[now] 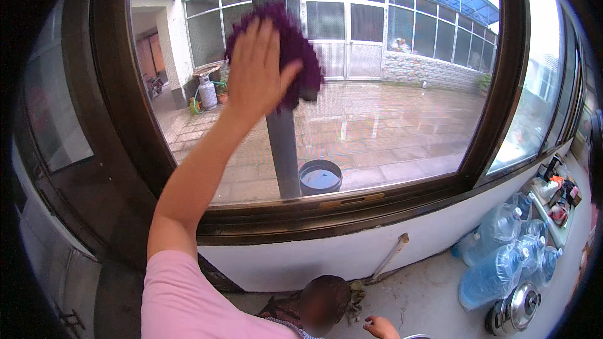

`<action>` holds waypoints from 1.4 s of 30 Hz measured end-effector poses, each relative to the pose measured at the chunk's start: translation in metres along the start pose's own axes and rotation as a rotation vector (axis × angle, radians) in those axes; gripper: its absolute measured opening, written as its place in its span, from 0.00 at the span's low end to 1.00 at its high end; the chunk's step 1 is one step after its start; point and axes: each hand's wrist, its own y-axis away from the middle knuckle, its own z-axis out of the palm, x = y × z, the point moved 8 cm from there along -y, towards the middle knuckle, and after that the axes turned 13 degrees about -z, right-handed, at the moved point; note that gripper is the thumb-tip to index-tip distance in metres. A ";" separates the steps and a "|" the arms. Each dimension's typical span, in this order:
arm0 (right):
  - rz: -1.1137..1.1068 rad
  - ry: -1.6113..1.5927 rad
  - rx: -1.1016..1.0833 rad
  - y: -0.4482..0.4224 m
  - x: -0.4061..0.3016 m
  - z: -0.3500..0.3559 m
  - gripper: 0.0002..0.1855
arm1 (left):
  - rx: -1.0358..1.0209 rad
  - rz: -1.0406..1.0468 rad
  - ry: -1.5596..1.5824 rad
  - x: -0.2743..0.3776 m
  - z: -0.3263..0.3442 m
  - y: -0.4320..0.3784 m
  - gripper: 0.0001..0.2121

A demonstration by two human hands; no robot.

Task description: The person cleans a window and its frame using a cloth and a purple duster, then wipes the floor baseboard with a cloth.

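My left hand (259,63) is spread flat over a dark purple cloth (301,52). The cloth lies under the palm against the large window pane (414,117), in front of a grey upright post (281,160) seen through it. A pink sleeve covers the upper part of that arm. Low at the bottom edge, what appears to be my right hand (380,327) has its fingers partly curled, and the frame cuts off its wrist. Whether it holds anything is not visible. Brown window framing (264,221) surrounds the pane.
A person (325,306) is low by the wall, just below the window. Large blue water bottles (492,273) in plastic stand at right, beside a lidded metal pot (520,306). A pipe (391,256) juts from the wall. Outside sits a dark bucket (320,176).
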 end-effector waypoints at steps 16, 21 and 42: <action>0.069 -0.021 -0.041 -0.021 0.031 0.009 0.24 | 0.285 0.026 -0.045 0.001 -0.002 -0.099 0.21; 0.048 0.017 -0.038 -0.018 0.023 0.003 0.24 | 0.322 -0.147 0.072 0.029 -0.009 -0.125 0.20; 0.036 -0.034 -0.047 -0.019 0.014 0.001 0.24 | 0.015 0.474 0.112 0.162 0.052 0.063 0.19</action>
